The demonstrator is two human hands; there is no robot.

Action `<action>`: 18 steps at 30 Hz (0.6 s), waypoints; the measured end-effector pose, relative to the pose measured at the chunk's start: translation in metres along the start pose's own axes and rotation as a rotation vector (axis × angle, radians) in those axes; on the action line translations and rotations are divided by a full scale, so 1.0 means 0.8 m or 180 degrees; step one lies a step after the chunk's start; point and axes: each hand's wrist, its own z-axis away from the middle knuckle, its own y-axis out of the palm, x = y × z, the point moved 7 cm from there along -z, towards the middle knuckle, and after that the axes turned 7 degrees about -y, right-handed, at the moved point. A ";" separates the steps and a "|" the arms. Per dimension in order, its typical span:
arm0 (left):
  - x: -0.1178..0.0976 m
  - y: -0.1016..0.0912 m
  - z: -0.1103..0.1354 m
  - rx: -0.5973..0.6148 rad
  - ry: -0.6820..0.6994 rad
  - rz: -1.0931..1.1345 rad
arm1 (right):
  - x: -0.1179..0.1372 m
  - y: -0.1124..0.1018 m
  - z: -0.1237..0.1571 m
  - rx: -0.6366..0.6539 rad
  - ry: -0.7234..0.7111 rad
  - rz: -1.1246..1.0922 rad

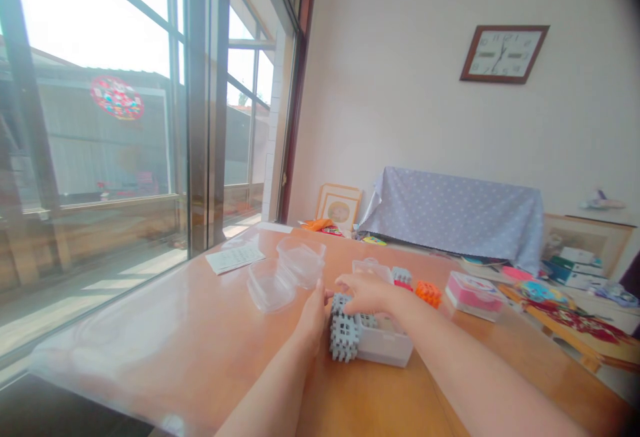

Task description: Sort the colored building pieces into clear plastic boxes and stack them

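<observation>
A stack of grey interlocking plastic blocks with toothed edges stands on the table, against the left end of a clear plastic box. Along its left side is my left hand, fingers bent in toward the upper blocks. From the right, my right hand reaches over the box, thumb and fingers curled around the top of the stack. Both hands are closed at the blocks, though some fingertips are hidden. More grey pieces show inside the box, partly under my right hand.
Two clear empty containers and a printed sheet lie to the left. Beyond my right forearm are orange blocks and a pink-and-white box. A window borders the wooden table.
</observation>
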 end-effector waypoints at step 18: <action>0.021 -0.017 -0.019 -0.0372 -0.0225 -0.0161 | -0.010 -0.052 0.048 -0.0635 -0.0284 -0.0278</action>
